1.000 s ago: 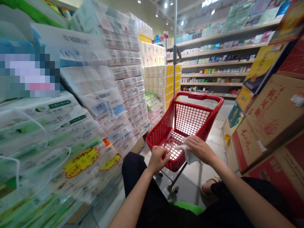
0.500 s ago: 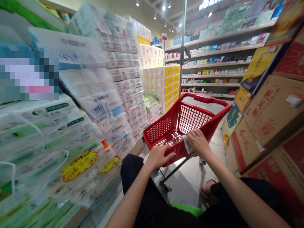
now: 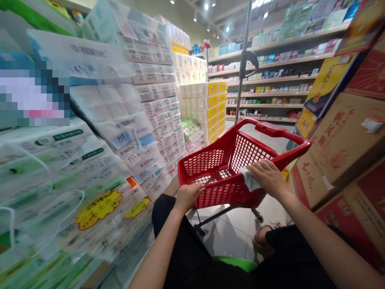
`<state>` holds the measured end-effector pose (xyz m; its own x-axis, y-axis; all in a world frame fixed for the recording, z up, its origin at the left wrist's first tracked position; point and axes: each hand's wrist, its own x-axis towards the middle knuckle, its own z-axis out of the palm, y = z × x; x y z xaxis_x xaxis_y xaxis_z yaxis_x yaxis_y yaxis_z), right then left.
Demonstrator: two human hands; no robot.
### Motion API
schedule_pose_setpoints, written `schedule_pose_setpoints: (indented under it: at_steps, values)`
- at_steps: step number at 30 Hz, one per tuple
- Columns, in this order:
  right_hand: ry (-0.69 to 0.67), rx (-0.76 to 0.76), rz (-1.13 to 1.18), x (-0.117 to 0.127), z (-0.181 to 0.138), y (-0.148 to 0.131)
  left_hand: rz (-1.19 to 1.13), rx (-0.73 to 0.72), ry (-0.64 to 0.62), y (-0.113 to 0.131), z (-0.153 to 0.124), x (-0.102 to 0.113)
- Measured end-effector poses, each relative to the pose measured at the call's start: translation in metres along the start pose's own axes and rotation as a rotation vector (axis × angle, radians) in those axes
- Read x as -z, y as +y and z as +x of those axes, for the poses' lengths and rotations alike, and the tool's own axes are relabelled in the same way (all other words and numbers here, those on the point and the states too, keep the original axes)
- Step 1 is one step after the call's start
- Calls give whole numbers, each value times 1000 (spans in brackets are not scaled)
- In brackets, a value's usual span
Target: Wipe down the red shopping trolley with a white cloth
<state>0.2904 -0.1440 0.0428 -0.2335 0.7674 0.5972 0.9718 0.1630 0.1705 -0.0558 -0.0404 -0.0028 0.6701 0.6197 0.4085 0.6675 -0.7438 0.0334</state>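
Observation:
A red plastic shopping cart (image 3: 216, 160) stands tilted in the aisle in front of my knees. My left hand (image 3: 187, 196) is closed over the near rim of its basket. My right hand (image 3: 268, 176) presses a white cloth (image 3: 249, 180) against the right side rim, fingers curled over the cloth. The basket's inside shows nothing but red mesh. A metal pole with a black handle (image 3: 247, 60) rises behind the cart.
Stacked packs of tissue and toilet paper (image 3: 120, 120) wall the left side. Brown cartons with red print (image 3: 343, 148) lean along the right. Shelves of goods (image 3: 270, 76) line the far wall. Grey floor tiles (image 3: 234, 237) lie under the cart.
The cart has turned and tipped rightward. My right hand slid the cloth from the near rim along to the right side rim. My left hand kept its grip on the near rim.

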Motion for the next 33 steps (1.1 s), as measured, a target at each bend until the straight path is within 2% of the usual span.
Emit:
schedule_pose_setpoints:
  at_steps: [2,5,10,13,15,17,23,26,29,33]
  values:
    - [12,-48,-6,1,-2,-9,-5,-1,-8,0,0,0]
    - [46,-109,32,-9,3,-48,-11,2,-24,6,2,0]
    - [31,-54,187,-31,20,-135,10,48,-41,21,5,-4]
    - [9,-6,216,-36,25,-155,12,82,-52,26,6,-6]
    - [-6,57,195,-37,24,-145,-5,91,-58,27,5,-7]
    - [-21,110,145,-35,20,-119,-23,90,-55,26,5,-6]
    - [-77,124,-85,-4,5,0,-49,69,-40,17,7,-5]
    - [-75,138,-172,15,-1,49,-57,61,-28,15,8,-5]
    - [-48,126,-176,24,-4,73,-76,56,-11,17,8,-3]
    - [-88,143,-131,26,0,73,-93,57,17,23,8,-1]
